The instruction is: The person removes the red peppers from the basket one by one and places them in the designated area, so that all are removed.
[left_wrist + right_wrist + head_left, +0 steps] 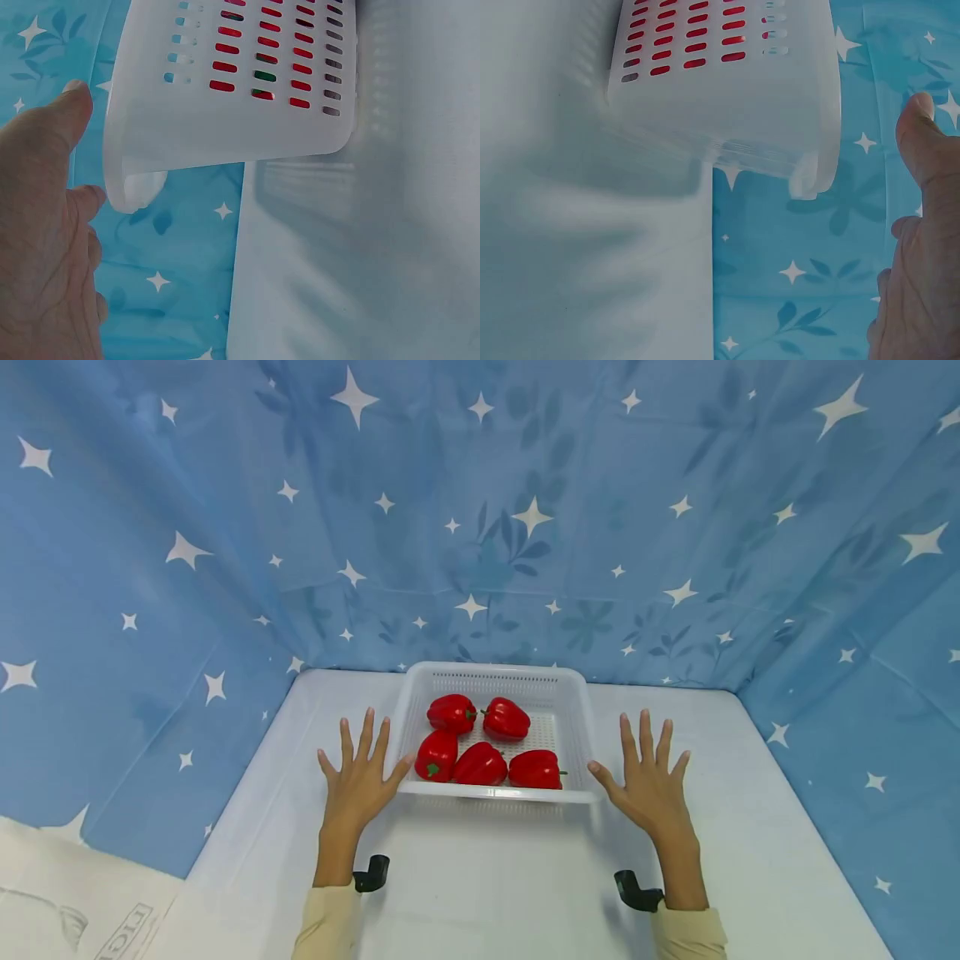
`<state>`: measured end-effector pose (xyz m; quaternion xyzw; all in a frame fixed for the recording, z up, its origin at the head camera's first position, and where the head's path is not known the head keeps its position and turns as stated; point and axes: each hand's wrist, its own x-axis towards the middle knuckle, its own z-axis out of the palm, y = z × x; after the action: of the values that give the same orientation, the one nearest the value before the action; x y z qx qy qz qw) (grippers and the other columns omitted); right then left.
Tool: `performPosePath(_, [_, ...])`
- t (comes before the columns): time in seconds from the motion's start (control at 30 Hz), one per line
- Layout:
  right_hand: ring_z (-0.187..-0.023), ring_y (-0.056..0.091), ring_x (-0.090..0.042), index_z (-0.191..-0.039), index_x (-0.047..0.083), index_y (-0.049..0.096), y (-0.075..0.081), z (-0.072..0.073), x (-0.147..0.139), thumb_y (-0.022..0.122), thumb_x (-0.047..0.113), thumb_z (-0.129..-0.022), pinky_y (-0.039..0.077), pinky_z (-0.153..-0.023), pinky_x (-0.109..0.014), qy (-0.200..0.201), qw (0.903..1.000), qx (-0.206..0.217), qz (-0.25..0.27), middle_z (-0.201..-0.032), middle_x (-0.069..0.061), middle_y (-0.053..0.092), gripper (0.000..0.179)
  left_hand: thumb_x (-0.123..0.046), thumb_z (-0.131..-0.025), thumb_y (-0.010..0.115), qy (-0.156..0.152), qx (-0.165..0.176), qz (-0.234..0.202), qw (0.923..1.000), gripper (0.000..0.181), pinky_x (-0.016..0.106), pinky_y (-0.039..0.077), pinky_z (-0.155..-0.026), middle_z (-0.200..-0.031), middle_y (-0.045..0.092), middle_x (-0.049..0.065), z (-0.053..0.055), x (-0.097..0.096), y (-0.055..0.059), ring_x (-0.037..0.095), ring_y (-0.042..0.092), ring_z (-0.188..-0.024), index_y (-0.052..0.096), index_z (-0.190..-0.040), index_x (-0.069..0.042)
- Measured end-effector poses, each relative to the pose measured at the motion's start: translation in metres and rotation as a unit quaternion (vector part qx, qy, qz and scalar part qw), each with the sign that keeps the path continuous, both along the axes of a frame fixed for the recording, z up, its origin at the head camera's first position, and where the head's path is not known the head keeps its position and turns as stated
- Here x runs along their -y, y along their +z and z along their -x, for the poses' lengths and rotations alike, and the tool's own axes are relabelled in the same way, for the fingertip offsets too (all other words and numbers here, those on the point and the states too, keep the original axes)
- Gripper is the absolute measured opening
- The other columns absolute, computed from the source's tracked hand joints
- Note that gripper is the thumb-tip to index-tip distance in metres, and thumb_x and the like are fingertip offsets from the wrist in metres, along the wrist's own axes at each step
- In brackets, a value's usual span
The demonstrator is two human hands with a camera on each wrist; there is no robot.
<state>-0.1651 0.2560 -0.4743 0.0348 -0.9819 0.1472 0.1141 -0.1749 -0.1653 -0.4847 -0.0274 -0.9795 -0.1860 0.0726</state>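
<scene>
A white plastic basket (495,793) with slotted walls stands on the table and holds several red bell peppers (452,714) with green stems. Beside its left end is my left hand (358,781), palm down with fingers spread, the thumb close to the front left corner. On the other side my right hand (651,789) is likewise spread, its thumb pointing toward the front right corner. Neither hand grips anything. Both wrist views show the basket wall (225,127) near the thumb, with red showing through the slots.
The white table (480,877) reaches toward me in front of the basket. A blue curtain (480,527) with white stars rises behind it and along both sides. Printed pale cloth (67,893) lies at the lower left. Black wrist mounts (371,874) stick out from both wrists.
</scene>
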Motion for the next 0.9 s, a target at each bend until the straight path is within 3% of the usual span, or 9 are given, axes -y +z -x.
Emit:
performPosePath(0.37, [-0.148, -0.013, -0.049, -0.159, 0.019, 0.005, 0.004, 0.006, 0.003, 0.051, 0.064, -0.088, -0.003, -0.104, -0.083, 0.015, 0.9997, -0.002, 0.018, -0.165, -0.015, -0.007, 0.096, -0.065, -0.092, 0.043, -0.002, 0.005, -0.009, 0.9999, 0.084, 0.08, -0.006, -0.108, -0.166, -0.005, 0.004, 0.003, 0.0, 0.005, 0.042, -0.014, -0.15, 0.014, -0.158, -0.022])
performPosePath(0.53, [-0.15, 0.003, -0.045, -0.156, 0.015, 0.025, 0.009, 0.015, 0.011, 0.062, 0.053, -0.089, 0.016, -0.109, -0.078, 0.049, 0.9963, -0.035, 0.061, -0.163, -0.02, 0.015, 0.085, -0.062, -0.092, 0.047, -0.006, 0.006, -0.027, 0.9996, 0.085, 0.077, 0.004, -0.111, -0.166, -0.007, 0.004, 0.005, -0.001, 0.006, 0.044, -0.01, -0.15, 0.013, -0.158, -0.02])
performPosePath(0.63, [-0.148, 0.018, -0.044, -0.15, 0.011, 0.036, 0.015, 0.019, 0.016, 0.066, 0.041, -0.09, 0.029, -0.107, -0.072, 0.067, 0.9924, -0.037, 0.096, -0.158, -0.021, 0.027, 0.074, -0.059, -0.092, 0.049, -0.014, 0.003, -0.027, 0.9995, 0.085, 0.075, 0.017, -0.111, -0.166, -0.007, 0.005, 0.005, -0.004, 0.004, 0.046, -0.001, -0.15, 0.012, -0.158, -0.019])
performPosePath(0.77, [-0.14, 0.036, -0.044, -0.145, 0.006, 0.042, 0.021, 0.028, 0.02, 0.066, 0.03, -0.092, 0.04, -0.103, -0.066, 0.094, 0.9843, -0.016, 0.148, -0.152, -0.022, 0.037, 0.063, -0.059, -0.093, 0.05, -0.033, -0.002, -0.042, 0.9986, 0.086, 0.069, 0.036, -0.105, -0.166, 0.001, 0.006, 0.004, -0.011, -0.003, 0.044, 0.018, -0.148, 0.017, -0.157, -0.014])
performPosePath(0.9, [-0.134, 0.043, -0.044, -0.144, 0.005, 0.043, 0.03, 0.041, 0.022, 0.064, 0.03, -0.094, 0.045, -0.101, -0.06, 0.123, 0.9693, 0.025, 0.211, -0.148, -0.023, 0.041, 0.059, -0.062, -0.091, 0.053, -0.044, 0.022, -0.091, 0.9946, 0.09, 0.064, 0.041, -0.104, -0.166, 0.01, 0.005, 0.004, -0.014, -0.01, 0.038, 0.03, -0.146, 0.019, -0.157, -0.011])
